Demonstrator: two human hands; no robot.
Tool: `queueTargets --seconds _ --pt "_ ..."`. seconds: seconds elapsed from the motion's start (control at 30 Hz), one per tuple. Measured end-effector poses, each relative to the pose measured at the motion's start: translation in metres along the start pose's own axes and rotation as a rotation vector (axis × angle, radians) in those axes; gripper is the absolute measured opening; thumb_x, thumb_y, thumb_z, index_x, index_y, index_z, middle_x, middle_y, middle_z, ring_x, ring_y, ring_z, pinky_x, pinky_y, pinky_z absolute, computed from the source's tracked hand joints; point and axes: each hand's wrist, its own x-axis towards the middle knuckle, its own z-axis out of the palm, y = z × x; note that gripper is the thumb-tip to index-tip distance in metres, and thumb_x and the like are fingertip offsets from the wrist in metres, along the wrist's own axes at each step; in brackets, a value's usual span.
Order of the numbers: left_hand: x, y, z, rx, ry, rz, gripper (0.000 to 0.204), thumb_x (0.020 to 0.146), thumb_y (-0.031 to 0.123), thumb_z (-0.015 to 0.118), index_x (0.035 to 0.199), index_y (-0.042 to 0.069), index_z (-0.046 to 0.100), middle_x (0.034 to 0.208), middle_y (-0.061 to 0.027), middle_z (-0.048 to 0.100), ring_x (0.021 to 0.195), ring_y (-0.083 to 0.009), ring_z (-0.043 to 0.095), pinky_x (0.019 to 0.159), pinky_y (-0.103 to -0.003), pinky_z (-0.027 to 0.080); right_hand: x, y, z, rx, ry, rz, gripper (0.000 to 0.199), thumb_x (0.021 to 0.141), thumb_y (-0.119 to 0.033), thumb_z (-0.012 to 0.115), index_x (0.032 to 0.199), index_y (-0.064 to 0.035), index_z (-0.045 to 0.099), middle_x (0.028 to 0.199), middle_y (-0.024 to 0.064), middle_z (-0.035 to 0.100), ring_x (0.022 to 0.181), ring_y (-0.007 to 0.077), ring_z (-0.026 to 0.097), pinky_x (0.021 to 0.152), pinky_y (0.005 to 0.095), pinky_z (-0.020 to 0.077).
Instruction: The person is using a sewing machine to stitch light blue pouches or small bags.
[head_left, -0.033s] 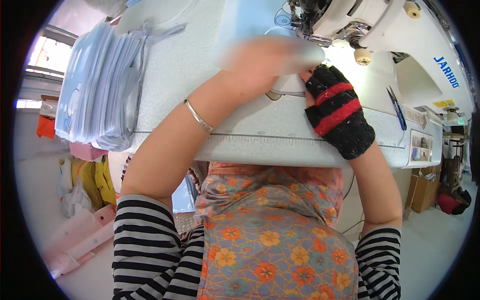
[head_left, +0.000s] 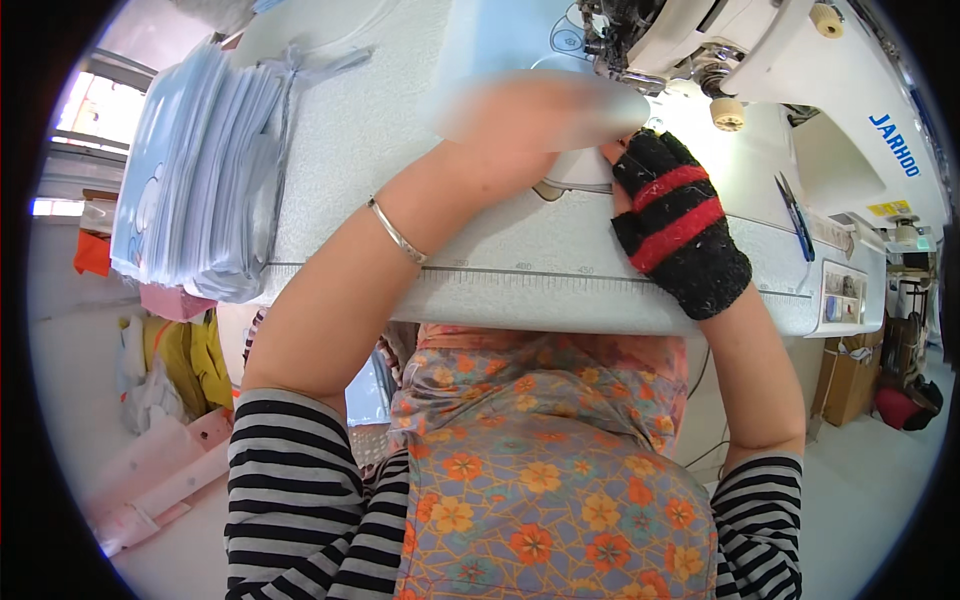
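Note:
A light blue piece of printed cloth [head_left: 500,40] lies on the sewing machine's bed at the far middle. My left hand [head_left: 540,112] rests over its near part; that hand is smeared, so its fingers cannot be made out. Close by on the right is my right hand [head_left: 680,220], in a black fingerless glove with red stripes. Its fingers are drawn together, tips at the machine's needle area, and what they pinch is hidden. The sewing machine [head_left: 790,60] is white, and its lamp lights the spot beside both hands.
A tied stack of light blue cloth pieces [head_left: 200,180] stands on the table's left side. Dark tweezers [head_left: 795,215] lie to the right, above a small compartment tray [head_left: 843,295]. A ruler strip [head_left: 500,278] runs along the front edge. Yellow cloth [head_left: 190,360] hangs below left.

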Motion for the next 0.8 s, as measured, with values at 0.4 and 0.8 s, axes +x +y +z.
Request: queueTargets --seconds 0.4,0.8 --pt "0.0015 -0.0045 0.0016 -0.004 -0.027 -0.021 0.029 0.077 0.004 0.059 0.104 0.009 0.071 0.111 -0.0050 0.067 0.098 -0.0274 0.065 0.086 -0.038 0.053 -0.0026 -0.0019 0.0032 0.041 0.050 0.022 0.043 0.080 -0.001 0.060 0.123 -0.0016 0.059 0.127 0.0187 0.058 0.113 0.0375 0.057 0.100 0.0459 0.0462" --pt "0.0000 0.0006 0.0004 0.017 -0.040 -0.007 0.033 0.076 0.000 0.059 0.107 0.005 0.068 0.116 -0.0095 0.065 0.104 -0.0285 0.064 0.091 -0.039 0.052 -0.0041 -0.0025 0.0019 0.063 0.076 0.025 0.041 0.080 0.001 0.061 0.121 -0.0021 0.059 0.126 0.0182 0.059 0.111 0.0378 0.058 0.098 0.0449 0.0488"
